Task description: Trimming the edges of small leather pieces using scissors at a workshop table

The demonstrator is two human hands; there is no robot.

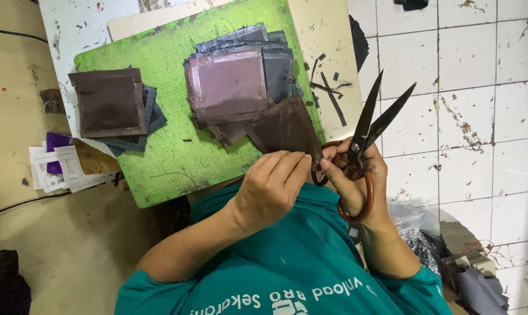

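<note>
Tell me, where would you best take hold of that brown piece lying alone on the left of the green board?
Probably by the right edge of the brown piece, coming from the bare green board beside it. It lies flat on a small stack of grey sheets that stick out on its right and below, so fingers could slip under that raised edge.

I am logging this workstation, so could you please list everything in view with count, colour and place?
green board: one, scuffed green, centre left.
brown piece: one, dark brown, pinched at the board's right edge.
middle stack: one pile, brown on grey sheets, on the board.
left stack: one pile, dark brown on grey, board's left end.
scissors: one pair, black blades open, reddish handles.
paper pile: white and purple, left of the board.
offcuts: several, dark, right of the board.
left hand: fingers on the brown piece.
right hand: holds the scissors.
</note>
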